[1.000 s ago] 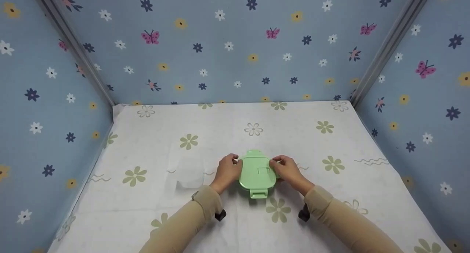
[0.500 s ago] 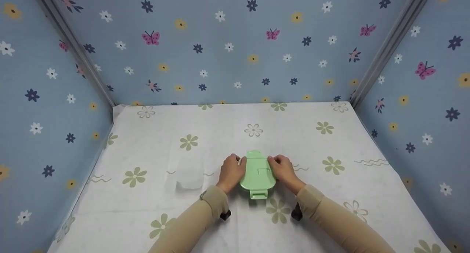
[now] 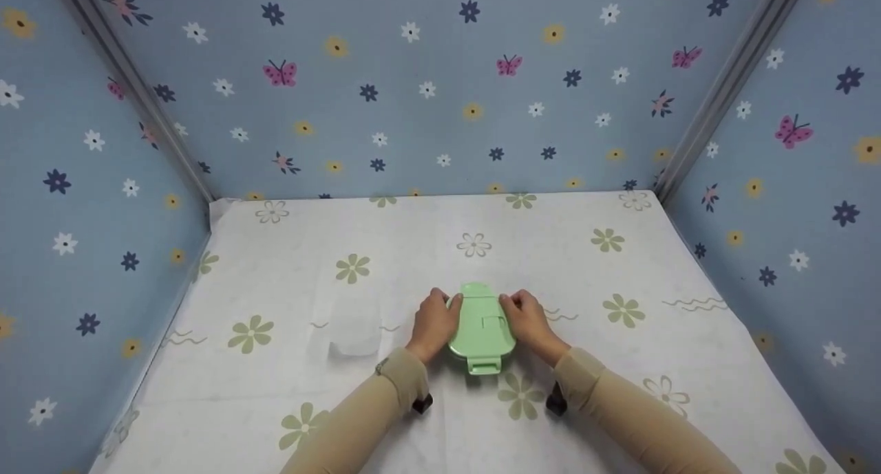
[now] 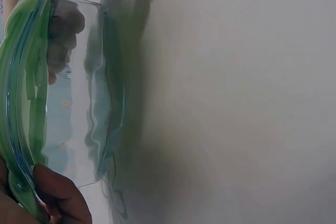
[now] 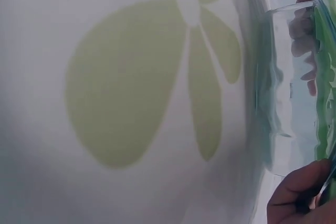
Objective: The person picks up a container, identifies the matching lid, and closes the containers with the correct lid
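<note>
Spreading wide, a white flower-print cloth (image 3: pixel 550 254) lies under a clear food container (image 4: pixel 86 103), contact unclear, its green latch lid (image 3: pixel 482 326) facing up; the left hand (image 3: pixel 435 326) and right hand (image 3: pixel 532 325) grip opposite sides at the lid's edges.

Under and around my two hands, a white cloth (image 3: pixel 550 254) is spreading, showing printed green flowers (image 3: pixel 623 311), outlined flowers (image 3: pixel 474 245) and thin wavy lines (image 3: pixel 694 303). One green flower is lying near to me, between my wrists. Far beyond my left hand (image 3: pixel 435 326), at the corner, the cloth is wrinkling. To the left of this hand, a whitish piece (image 3: pixel 356 326) is curling at its near edge; I am not seeing clearly what it is. Between my hands a green-lidded clear container (image 3: pixel 480 329) is staying low, maybe touching the cloth.
</note>
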The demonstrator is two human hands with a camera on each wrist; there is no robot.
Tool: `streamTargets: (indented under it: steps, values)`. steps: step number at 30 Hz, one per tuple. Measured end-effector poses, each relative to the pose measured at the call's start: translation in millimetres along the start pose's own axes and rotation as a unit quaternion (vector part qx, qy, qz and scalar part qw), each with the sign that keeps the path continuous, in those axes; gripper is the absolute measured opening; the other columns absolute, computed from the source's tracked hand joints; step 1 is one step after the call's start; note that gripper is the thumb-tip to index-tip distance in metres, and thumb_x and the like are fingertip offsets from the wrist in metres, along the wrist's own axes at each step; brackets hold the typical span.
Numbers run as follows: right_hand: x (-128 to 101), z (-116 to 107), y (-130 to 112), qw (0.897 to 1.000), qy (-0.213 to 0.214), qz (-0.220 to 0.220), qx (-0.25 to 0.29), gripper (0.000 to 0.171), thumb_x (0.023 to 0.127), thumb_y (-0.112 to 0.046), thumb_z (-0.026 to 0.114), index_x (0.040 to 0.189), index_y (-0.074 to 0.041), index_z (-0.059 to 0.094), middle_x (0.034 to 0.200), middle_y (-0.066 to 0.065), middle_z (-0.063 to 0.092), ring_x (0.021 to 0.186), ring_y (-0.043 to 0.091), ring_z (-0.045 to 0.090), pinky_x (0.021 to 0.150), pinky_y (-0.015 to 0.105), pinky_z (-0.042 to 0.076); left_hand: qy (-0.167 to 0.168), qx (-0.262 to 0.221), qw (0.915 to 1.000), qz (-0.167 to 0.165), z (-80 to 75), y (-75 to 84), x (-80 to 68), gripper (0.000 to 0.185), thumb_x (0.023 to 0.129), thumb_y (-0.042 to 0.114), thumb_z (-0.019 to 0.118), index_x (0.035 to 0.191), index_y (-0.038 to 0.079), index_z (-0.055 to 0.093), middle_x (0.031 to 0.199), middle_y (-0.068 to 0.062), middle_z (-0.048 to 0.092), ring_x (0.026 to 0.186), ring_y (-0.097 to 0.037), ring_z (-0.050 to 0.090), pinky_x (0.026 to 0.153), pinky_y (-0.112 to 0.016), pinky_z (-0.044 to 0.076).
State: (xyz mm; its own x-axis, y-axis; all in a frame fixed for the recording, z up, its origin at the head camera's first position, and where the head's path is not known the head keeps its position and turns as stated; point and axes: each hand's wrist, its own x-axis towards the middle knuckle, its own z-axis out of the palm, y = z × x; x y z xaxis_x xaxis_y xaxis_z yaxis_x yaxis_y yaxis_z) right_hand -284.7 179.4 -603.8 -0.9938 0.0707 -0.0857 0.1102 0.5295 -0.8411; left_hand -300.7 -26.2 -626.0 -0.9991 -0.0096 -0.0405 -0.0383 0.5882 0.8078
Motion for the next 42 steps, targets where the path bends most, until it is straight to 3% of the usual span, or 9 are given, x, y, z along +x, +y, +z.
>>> streamTargets:
  steps: [4,11,16,21,27,34,42]
  values:
    - [1.6,0.3,3.5,1.0,-0.003,-0.011,0.013,0.028,0.114,-0.025,0.055,0.099,-0.003,0.061,0.087,0.004,0.057,0.082,0.018,0.053,0.072,0.03,0.045,0.0,0.024,0.9996,0.014,4.9,-6.2,3.2,0.039,0.114,0.039,0.053,0.112,0.0,0.058,0.094,-0.015,0.065,0.08,-0.026,0.06,0.076,-0.044,0.056]
    - [2.8,0.2,5.3,0.999,-0.002,-0.006,0.037,0.028,0.114,-0.026,0.057,0.097,-0.004,0.06,0.085,0.002,0.054,0.081,0.017,0.052,0.071,0.028,0.043,-0.024,0.006,0.9996,-0.015,-10.1,17.4,-10.9,0.035,0.115,0.034,0.053,0.12,-0.001,0.058,0.103,-0.016,0.068,0.088,-0.026,0.063,0.091,-0.052,0.059]
    - [2.9,-0.3,5.3,0.999,-0.002,-0.007,0.041,0.027,0.113,-0.026,0.057,0.097,-0.004,0.061,0.084,0.001,0.054,0.081,0.016,0.052,0.071,0.029,0.043,-0.024,0.01,0.9995,-0.018,-10.6,20.7,-13.2,0.038,0.115,0.035,0.053,0.122,-0.001,0.058,0.106,-0.017,0.069,0.09,-0.026,0.062,0.093,-0.05,0.059]
    - [3.1,-0.1,5.6,0.999,-0.001,-0.008,0.043,0.027,0.113,-0.025,0.059,0.096,-0.003,0.061,0.083,0.001,0.055,0.08,0.016,0.052,0.071,0.028,0.044,-0.033,0.004,0.999,-0.03,-10.5,19.8,-12.9,0.046,0.109,0.047,0.061,0.122,0.002,0.057,0.109,-0.014,0.067,0.092,-0.024,0.061,0.092,-0.047,0.058]
    - [3.2,-0.8,4.9,0.999,-0.01,0.0,0.039,0.027,0.113,-0.027,0.058,0.098,-0.004,0.061,0.084,0.001,0.055,0.08,0.016,0.052,0.069,0.028,0.044,-0.044,-0.012,0.9977,-0.051,-12.7,19.4,-12.7,0.054,0.101,0.056,0.071,0.116,0.007,0.055,0.1,-0.008,0.063,0.089,-0.022,0.057,0.08,-0.038,0.052]
    - [1.8,-0.7,3.2,0.998,-0.03,0.017,0.046,0.026,0.113,-0.028,0.058,0.101,-0.005,0.06,0.088,0.001,0.055,0.082,0.016,0.052,0.07,0.028,0.044,-0.076,-0.029,0.9961,-0.033,-19.1,12.3,-3.8,0.06,0.096,0.057,0.077,0.112,0.003,0.055,0.096,-0.009,0.061,0.086,-0.022,0.056,0.076,-0.036,0.05]
    - [2.1,-0.5,4.1,0.999,-0.019,0.009,0.046,0.025,0.113,-0.027,0.059,0.098,-0.006,0.06,0.085,0.001,0.054,0.08,0.016,0.051,0.069,0.028,0.044,-0.112,-0.036,0.9929,-0.019,-18.0,5.5,5.7,0.067,0.092,0.06,0.081,0.114,0.003,0.053,0.1,-0.01,0.058,0.09,-0.024,0.055,0.078,-0.037,0.05]
